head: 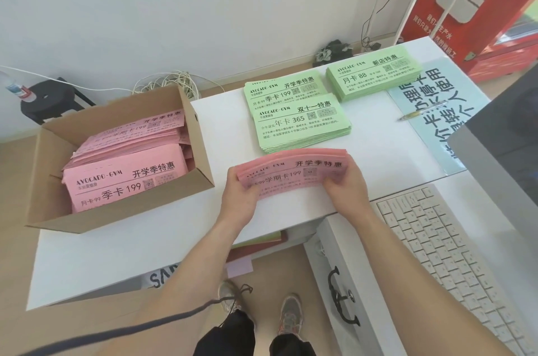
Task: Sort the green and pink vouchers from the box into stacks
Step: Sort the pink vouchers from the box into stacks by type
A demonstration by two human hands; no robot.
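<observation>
Pink vouchers point(125, 181): loose heap in the box, printed side up.
Box point(52, 169): open cardboard, on the left part of the white table point(145, 245), well apart from the green stacks.
Left hand point(241, 195): fingers curled round the left end of the pink bundle.
Pink bundle point(294, 173): held between both hands, bowed upward, low over the table, just in front of the green stacks.
Right hand point(346, 189): fingers curled round the bundle's right end.
Green stacks point(302, 122): three on the table; the two left ones overlap, nearer on top; the third point(375, 76) sits to their right.
Pen point(422, 111): lying on the blue sheet point(454, 134).
Keyboard point(451, 253): white, far right.
</observation>
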